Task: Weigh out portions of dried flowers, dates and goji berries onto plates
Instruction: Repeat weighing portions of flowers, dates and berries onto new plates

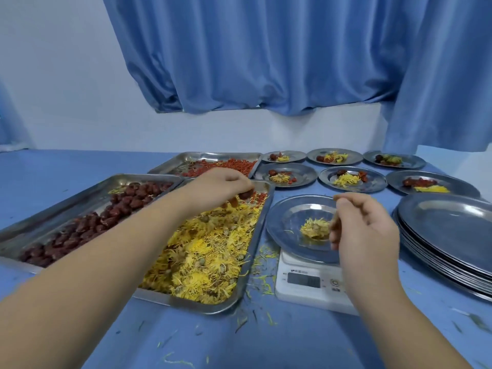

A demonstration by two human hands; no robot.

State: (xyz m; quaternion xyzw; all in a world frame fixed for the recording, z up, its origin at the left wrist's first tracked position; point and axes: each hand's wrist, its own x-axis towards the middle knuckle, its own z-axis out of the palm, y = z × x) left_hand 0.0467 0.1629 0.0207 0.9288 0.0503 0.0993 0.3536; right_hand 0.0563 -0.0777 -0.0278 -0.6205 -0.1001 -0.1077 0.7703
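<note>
My left hand hovers over the far end of the tray of yellow dried flowers and pinches a dark red date. To its left stands a tray of dates, and behind it a tray of goji berries. My right hand hangs over a metal plate on the white scale, fingers loosely curled; whether it holds anything is unclear. A small heap of flowers lies on that plate.
Several filled plates stand in two rows at the back right. A stack of empty plates sits right of the scale. Loose petals litter the blue table. A blue curtain hangs behind.
</note>
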